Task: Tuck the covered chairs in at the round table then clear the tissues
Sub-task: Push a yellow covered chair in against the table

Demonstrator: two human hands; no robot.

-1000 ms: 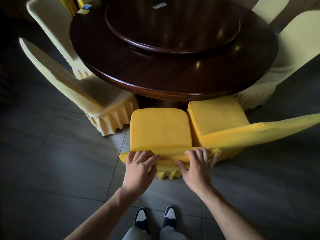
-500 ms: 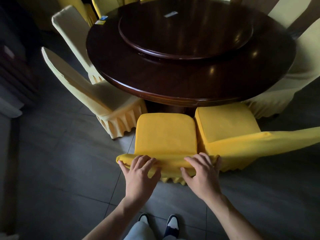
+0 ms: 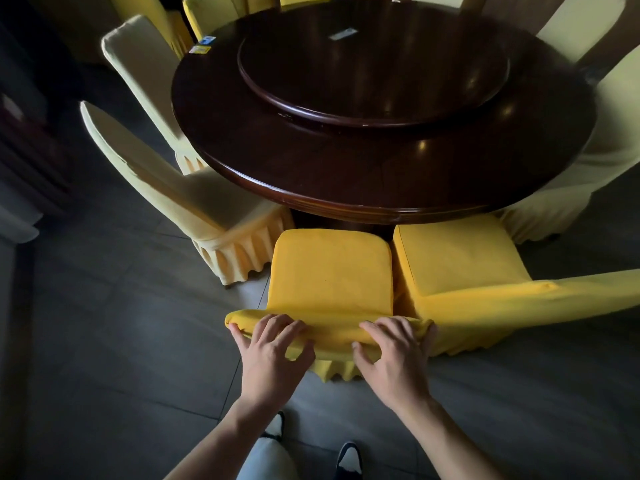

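Observation:
A chair in a bright yellow cover (image 3: 329, 268) stands right in front of me, its seat reaching almost to the edge of the dark round table (image 3: 346, 174). My left hand (image 3: 273, 351) grips the left part of the chair's backrest top. My right hand (image 3: 394, 351) grips the right part, fingers over the top and thumb behind. A second yellow chair (image 3: 457, 261) stands close on its right. Small tissue packets (image 3: 202, 45) lie at the table's far left rim, and a flat pale item (image 3: 343, 33) lies on the turntable (image 3: 374, 67).
Pale yellow covered chairs (image 3: 194, 195) stand round the table on the left, with more at the back and right (image 3: 588, 174). Dark tiled floor (image 3: 121, 323) spreads left of me. My shoes (image 3: 348, 459) show at the bottom edge. Dark furniture lines the left wall.
The view has shifted so the table and chairs sit lower and to the right in frame. Both hands keep hold of the backrest, and the chair's seat seems slightly nearer the table.

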